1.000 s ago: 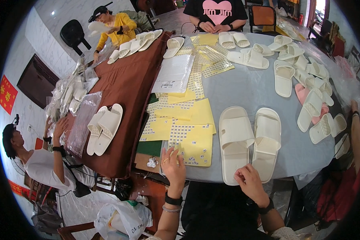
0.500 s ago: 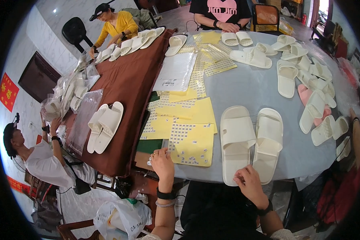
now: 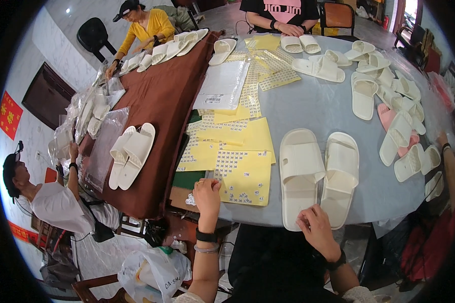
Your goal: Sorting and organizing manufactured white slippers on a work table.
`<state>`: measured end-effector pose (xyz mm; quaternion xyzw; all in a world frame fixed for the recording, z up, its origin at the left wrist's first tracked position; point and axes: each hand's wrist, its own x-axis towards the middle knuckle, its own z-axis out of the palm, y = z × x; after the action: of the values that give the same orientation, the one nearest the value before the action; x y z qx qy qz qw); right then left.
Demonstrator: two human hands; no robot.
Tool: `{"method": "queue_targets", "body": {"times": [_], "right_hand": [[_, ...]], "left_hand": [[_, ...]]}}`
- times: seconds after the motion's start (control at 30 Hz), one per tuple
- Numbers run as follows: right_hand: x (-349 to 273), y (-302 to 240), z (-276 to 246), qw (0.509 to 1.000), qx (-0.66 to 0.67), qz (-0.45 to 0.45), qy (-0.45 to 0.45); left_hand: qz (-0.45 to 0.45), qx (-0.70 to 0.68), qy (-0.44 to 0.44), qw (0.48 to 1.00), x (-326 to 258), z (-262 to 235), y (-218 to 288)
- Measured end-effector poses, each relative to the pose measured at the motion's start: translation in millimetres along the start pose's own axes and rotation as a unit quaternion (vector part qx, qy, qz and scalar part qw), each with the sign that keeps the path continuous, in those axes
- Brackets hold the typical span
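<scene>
Two cream slippers stand side by side before me, the left slipper [image 3: 301, 164] and the right slipper [image 3: 342, 169], toes pointing away. My right hand [image 3: 318, 230] is at the heel end of the left slipper, its fingers drawn together in a pinch. Whatever is in that pinch is too small to name. My left hand [image 3: 207, 199] hovers at the lower left corner of a yellow sticker sheet [image 3: 247, 174], part of whose labels are peeled away. Its fingers are bunched closed, and their contents cannot be made out. Small white sticker scraps [image 3: 190, 199] lie beside this hand.
More yellow label sheets [image 3: 227, 134] and a white plastic mailer [image 3: 221, 86] lie beyond. Several slippers [image 3: 364, 93] crowd the grey table's right side, a pink one [image 3: 382, 115] among them. A brown-covered table [image 3: 164, 101] adjoins at left, holding a slipper pair [image 3: 132, 156]. Co-workers sit around.
My left hand has shifted slightly upward by the sheet's corner, fingers more bunched. My right hand stays at the slipper's heel. At far left, co-workers' hands have moved among slippers and plastic bags.
</scene>
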<state>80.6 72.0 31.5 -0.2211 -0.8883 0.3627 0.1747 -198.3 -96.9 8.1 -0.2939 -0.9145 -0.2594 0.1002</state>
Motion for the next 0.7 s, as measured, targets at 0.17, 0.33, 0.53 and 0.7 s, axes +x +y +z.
{"method": "queue_targets", "body": {"times": [0.17, 0.33, 0.53, 0.7], "right_hand": [[0.0, 2.1, 0.8, 1.000, 0.012, -0.004, 0.001], [-0.5, 1.5, 1.0, 1.000, -0.003, -0.011, 0.007], [-0.7, 2.6, 1.0, 1.000, -0.003, -0.018, 0.015], [-0.6, -0.2, 0.2, 1.000, -0.004, -0.009, 0.007]], "left_hand": [[-0.002, -0.004, -0.031, 1.000, 8.0, 2.9, -7.3], [0.006, -0.014, -0.027, 1.000, 7.9, 2.3, -11.3], [0.006, -0.038, -0.063, 0.997, 16.0, -3.3, -8.6], [0.030, -0.006, -0.070, 0.997, 18.1, 1.1, -12.5]]}}
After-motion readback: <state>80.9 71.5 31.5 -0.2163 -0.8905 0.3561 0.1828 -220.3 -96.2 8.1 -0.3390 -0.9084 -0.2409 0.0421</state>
